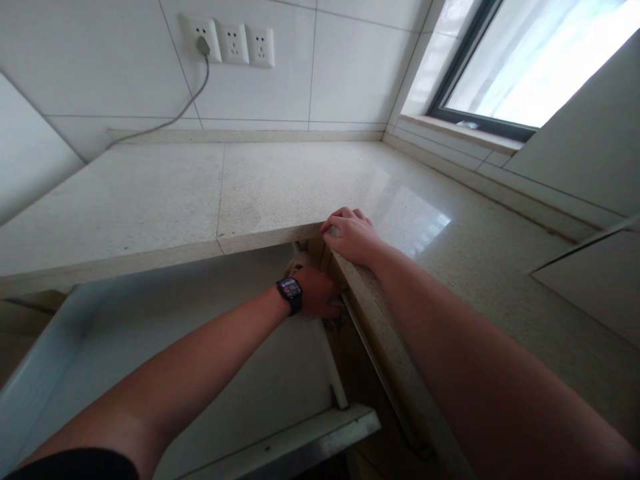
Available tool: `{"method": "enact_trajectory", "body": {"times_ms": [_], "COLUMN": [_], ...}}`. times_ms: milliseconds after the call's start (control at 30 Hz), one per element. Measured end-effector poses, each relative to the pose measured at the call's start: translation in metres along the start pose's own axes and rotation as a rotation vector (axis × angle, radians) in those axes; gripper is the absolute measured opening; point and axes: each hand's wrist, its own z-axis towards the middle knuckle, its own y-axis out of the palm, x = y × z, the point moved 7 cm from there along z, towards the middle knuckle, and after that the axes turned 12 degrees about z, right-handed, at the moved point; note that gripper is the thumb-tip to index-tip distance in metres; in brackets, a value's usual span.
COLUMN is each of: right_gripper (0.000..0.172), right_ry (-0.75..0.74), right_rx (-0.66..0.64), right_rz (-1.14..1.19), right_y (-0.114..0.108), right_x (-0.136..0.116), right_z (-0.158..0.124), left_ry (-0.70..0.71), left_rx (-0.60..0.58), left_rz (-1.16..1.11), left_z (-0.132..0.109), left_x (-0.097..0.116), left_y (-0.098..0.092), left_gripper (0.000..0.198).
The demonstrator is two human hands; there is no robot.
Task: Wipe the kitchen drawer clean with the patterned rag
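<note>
A white drawer (pixel 150 333) stands pulled out under a speckled stone countertop (pixel 260 187). My left hand (pixel 315 293), with a black smartwatch (pixel 291 292) on the wrist, reaches into the drawer's far right corner under the counter edge; its fingers are hidden there. My right hand (pixel 350 233) rests on the inner corner of the countertop, fingers curled over the edge and gripping it. Nothing else shows in either hand.
Three wall sockets (pixel 227 41) sit on the white tiled wall, a grey cable (pixel 185 107) plugged into the left one. A window (pixel 530 60) is at the upper right. The drawer's front panel (pixel 300 447) is nearest me, a metal rail (pixel 380 373) beside it.
</note>
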Motion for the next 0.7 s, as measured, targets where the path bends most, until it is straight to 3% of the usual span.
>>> {"method": "enact_trajectory", "body": {"times_ms": [167,300,533,700], "right_gripper": [0.023,0.023,0.022,0.023], "right_ry": [-0.003,0.003,-0.011,-0.007], "right_rx": [0.018,0.018,0.023,0.011], "right_rz": [0.018,0.022,0.015,-0.008], "right_y": [-0.001,0.0,0.0,0.0], "right_x": [0.0,0.0,0.0,0.0], "right_z": [0.0,0.0,0.001,0.0], "left_ry": [-0.128,-0.191,-0.239,-0.21], "left_rx": [-0.019,0.033,0.05,0.073], "left_rz": [-0.023,-0.032,-0.009,0.0], "left_z": [0.008,0.011,0.008,0.001], "left_x": [-0.038,-0.051,-0.041,-0.021], "left_y": [0.007,0.008,0.008,0.004], "left_gripper": [0.042,0.039,0.045,0.046]}}
